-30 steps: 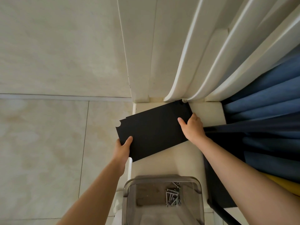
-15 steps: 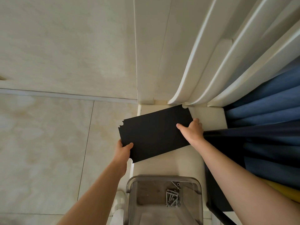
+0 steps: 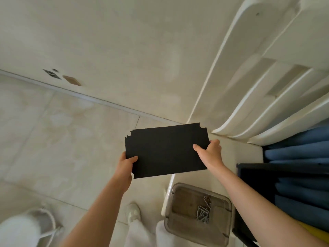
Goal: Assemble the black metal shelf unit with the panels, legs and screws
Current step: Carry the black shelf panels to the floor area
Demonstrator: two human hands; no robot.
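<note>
Both arms are reaching forward; the left hand (image 3: 125, 164) and right hand (image 3: 210, 152) are pinching opposite ends of the black panel (image 3: 165, 150), thumbs on top

Colours in your view: black panel against pale cream surroundings.

You hold a matt black panel (image 3: 165, 150), plain, no pattern. The floor tiles (image 3: 53, 125) are cream with faint tan marbling; the wall (image 3: 124, 50) is plain off-white. The clear container (image 3: 197, 213) shows a brownish base and silver-grey screws (image 3: 203, 211). The fabric (image 3: 293, 150) at your right is blue, with a yellow strip (image 3: 313, 230) below it. Your shoe (image 3: 133, 212) is white.
</note>
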